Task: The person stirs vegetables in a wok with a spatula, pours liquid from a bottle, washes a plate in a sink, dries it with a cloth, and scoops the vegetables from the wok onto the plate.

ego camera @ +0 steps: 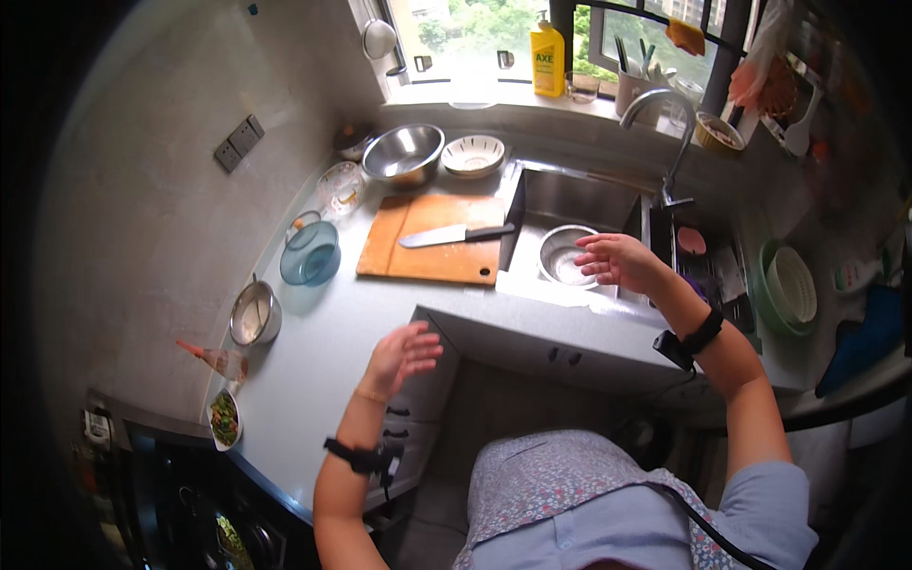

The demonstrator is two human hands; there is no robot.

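Observation:
My left hand (405,358) is raised with its fingers apart and nothing in it, near the inner corner of the countertop (313,399). Over the sink's front part, my right hand (618,262) hangs in the air, empty, fingers spread. It partly covers a round metal basin (559,249) that sits in the steel sink (581,189). Left of the sink lies a wooden cutting board (434,260). A kitchen knife (442,236) rests flat on it, its black handle pointing right towards the sink, with small crumbs beside the blade.
Behind the board stand a steel bowl (404,157) and white dishes (473,155). Along the left wall are a blue glass bowl (311,255), a metal pot (254,313), a bottle (226,363) and a dish of green food (224,420). A faucet (684,142) arches above the sink; green baskets (787,288) stand right.

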